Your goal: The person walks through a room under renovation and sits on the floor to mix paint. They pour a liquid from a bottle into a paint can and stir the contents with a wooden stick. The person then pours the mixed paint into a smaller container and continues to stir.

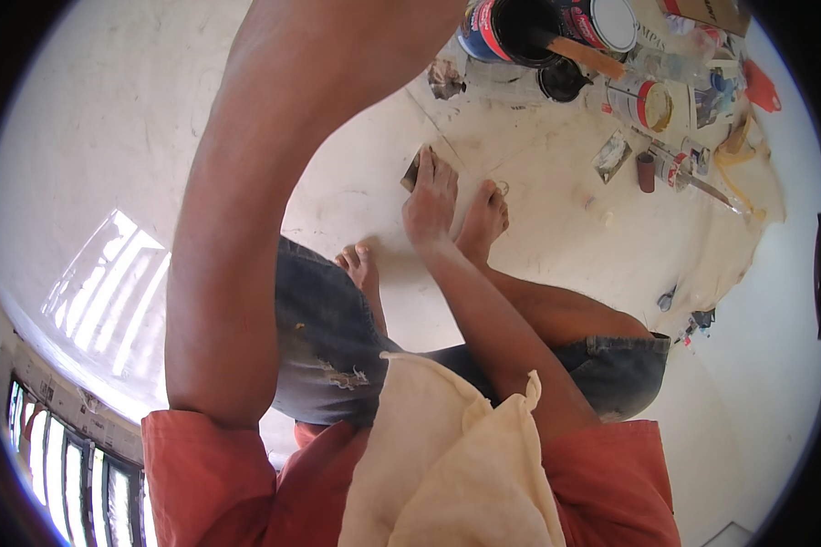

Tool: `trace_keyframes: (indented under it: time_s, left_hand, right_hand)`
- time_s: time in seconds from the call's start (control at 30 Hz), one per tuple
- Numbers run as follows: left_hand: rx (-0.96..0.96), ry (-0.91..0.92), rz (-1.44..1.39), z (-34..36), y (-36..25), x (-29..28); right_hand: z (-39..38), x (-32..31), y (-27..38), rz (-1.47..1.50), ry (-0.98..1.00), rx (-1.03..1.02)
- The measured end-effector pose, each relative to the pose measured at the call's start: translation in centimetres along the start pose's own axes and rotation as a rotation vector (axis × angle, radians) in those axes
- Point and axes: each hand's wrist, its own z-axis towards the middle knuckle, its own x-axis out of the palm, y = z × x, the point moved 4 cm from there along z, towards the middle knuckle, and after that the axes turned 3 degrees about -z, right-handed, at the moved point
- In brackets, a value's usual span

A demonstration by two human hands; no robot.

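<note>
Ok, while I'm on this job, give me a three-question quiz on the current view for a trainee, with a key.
1. What is at the fingertips of the right hand?
2. True or false: the left hand shows in this picture.
3. From the right hand, where in the picture is the dark tin?
A) up and to the right
B) straight left
C) below

Key:
1. A small dark flat piece, partly covered by the fingers.
2. False: the left arm runs up past the top edge, so its hand is out of view.
3. A
</note>
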Motion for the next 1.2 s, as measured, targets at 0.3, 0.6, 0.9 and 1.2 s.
trace_keyframes:
  time_s: [0.3,0.6,0.9,1.2]
  left_hand:
    - [0.087,0.023,-0.037,-1.2,0.7,-0.9]
    - [-0.171,0.095,0.007,0.2,-0.3,-1.8]
    - [0.076,-0.035,-0.066,-1.0,2.0,-1.9]
    - [-0.104,-0.011,0.021,-0.7,0.7,-1.3]
  right_hand:
    - [0.1,-0.6,3.0,0.029,-0.003,-0.230]
    - [4.2,0.7,8.7,-0.055,-0.013,-0.237]
    - [7.4,1.2,5.4,-0.172,-0.166,-0.307]
    - [12.3,-1.0,3.7,-0.096,-0.175,-0.328]
